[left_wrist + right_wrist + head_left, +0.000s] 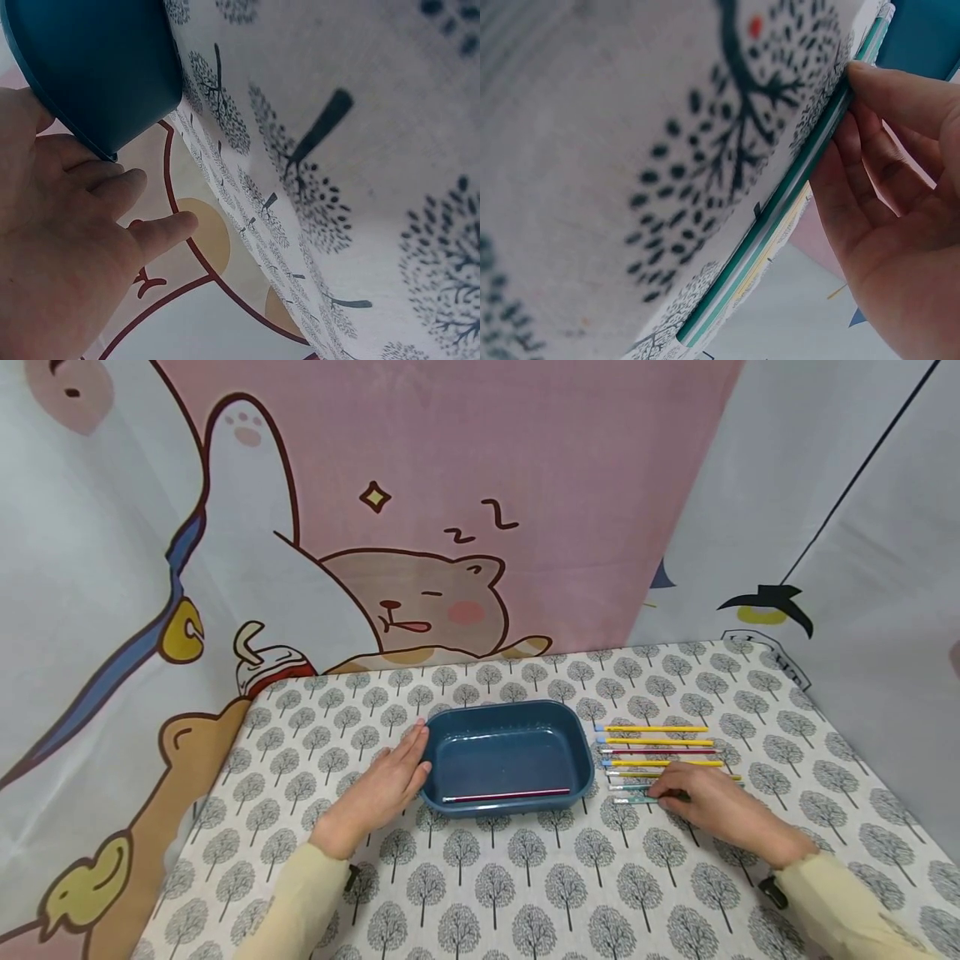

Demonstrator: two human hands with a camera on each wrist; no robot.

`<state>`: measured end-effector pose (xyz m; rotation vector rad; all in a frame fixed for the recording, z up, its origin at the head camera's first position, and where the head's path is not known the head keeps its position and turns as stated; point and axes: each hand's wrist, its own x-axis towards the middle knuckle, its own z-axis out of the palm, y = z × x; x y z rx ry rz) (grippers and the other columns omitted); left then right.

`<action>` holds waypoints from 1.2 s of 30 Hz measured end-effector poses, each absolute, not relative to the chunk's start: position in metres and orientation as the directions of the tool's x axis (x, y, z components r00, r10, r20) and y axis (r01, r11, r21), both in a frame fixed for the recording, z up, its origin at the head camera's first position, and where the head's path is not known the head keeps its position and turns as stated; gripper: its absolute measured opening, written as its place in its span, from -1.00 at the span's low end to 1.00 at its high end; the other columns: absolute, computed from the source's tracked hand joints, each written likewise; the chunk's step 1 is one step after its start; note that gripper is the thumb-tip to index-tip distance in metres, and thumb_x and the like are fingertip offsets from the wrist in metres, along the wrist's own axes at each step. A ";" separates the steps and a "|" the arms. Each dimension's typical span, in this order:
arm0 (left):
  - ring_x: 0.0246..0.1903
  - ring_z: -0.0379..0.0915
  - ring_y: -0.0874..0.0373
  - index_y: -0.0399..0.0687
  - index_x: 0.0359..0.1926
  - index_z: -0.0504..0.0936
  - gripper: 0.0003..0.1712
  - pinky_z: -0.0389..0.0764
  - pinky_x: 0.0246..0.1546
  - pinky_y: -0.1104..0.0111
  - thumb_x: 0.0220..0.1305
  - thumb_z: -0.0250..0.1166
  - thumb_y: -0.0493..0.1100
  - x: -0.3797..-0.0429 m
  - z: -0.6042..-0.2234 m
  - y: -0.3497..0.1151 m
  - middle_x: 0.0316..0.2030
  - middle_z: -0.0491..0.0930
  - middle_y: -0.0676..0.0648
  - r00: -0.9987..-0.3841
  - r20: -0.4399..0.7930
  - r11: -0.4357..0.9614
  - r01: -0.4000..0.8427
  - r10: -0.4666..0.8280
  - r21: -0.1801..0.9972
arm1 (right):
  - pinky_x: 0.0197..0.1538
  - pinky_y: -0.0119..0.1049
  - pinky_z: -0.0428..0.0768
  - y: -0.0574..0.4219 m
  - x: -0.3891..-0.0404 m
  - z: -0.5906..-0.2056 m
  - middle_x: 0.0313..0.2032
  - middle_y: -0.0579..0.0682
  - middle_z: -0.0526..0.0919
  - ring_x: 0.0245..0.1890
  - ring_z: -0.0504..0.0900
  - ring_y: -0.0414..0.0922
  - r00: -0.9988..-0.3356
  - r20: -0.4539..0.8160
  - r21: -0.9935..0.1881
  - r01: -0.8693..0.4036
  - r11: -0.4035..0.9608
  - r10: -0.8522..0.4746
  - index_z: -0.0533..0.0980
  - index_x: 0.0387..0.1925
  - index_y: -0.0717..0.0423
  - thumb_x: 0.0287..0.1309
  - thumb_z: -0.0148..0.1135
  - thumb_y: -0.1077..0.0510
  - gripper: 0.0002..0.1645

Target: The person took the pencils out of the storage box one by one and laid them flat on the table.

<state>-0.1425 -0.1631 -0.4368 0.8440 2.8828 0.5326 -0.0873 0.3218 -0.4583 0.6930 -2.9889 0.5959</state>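
Note:
A dark blue rectangular tray (517, 714) lies on the cloth, with a dark red pencil (510, 795) along the near side of its floor. My left hand (386, 789) rests against the tray's left end, fingers extended along the rim. In the left wrist view, that hand (82, 225) touches the tray's edge (97, 82). To the right of the tray, my right hand (705, 797) pinches the nearest pencil, a green one with pale stripes (765, 225), between thumb and fingertips. The hand hides part of this pencil in the head view.
Above the right hand lies a row of several pencils, including yellow pencils (652, 728) and a dark red pencil (660, 752). The table is covered by a tree-print cloth (465, 885). Cartoon-printed curtains (585, 510) rise behind and at both sides.

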 end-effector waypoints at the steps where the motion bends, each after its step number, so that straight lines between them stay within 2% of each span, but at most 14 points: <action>1: 0.58 -0.06 -0.13 -0.31 0.60 0.01 -0.30 0.18 0.45 -0.24 0.70 -0.13 0.02 -0.142 -0.437 -0.163 0.63 -0.11 -0.20 -0.844 0.009 0.788 0.504 0.536 0.355 | -0.15 -0.17 0.72 0.322 -0.087 -0.458 -0.23 -0.27 0.68 -0.24 0.68 -0.22 -0.902 0.094 -0.362 -0.424 0.830 -0.420 0.76 -0.27 -0.12 0.07 0.52 0.33 -0.72; 14: 0.58 -0.07 -0.11 -0.30 0.61 0.01 -0.30 0.20 0.44 -0.26 0.71 -0.15 0.04 -0.142 -0.438 -0.164 0.63 -0.10 -0.22 -0.842 0.019 0.781 0.509 0.540 0.362 | -0.12 -0.15 0.72 0.321 -0.088 -0.458 -0.20 -0.26 0.69 -0.21 0.68 -0.20 -0.911 0.052 -0.380 -0.398 0.835 -0.410 0.76 -0.24 -0.13 0.09 0.52 0.31 -0.73; 24: 0.59 -0.09 -0.09 -0.27 0.62 -0.02 -0.29 0.15 0.47 -0.23 0.70 -0.14 0.03 -0.142 -0.436 -0.162 0.64 -0.16 -0.15 -0.847 0.002 0.790 0.496 0.532 0.361 | -0.11 -0.09 0.72 0.321 -0.089 -0.458 -0.17 -0.18 0.71 -0.18 0.70 -0.12 -0.917 0.028 -0.375 -0.379 0.846 -0.398 0.77 -0.22 -0.07 0.12 0.51 0.30 -0.77; 36: 0.57 -0.05 -0.15 -0.32 0.61 0.00 -0.28 0.17 0.46 -0.24 0.68 -0.06 -0.01 -0.142 -0.438 -0.161 0.63 -0.11 -0.21 -0.852 0.024 0.788 0.495 0.524 0.365 | -0.11 -0.13 0.73 0.323 -0.083 -0.455 -0.15 -0.23 0.70 -0.18 0.69 -0.16 -0.908 0.098 -0.383 -0.413 0.826 -0.408 0.77 -0.18 -0.10 0.07 0.57 0.23 -0.74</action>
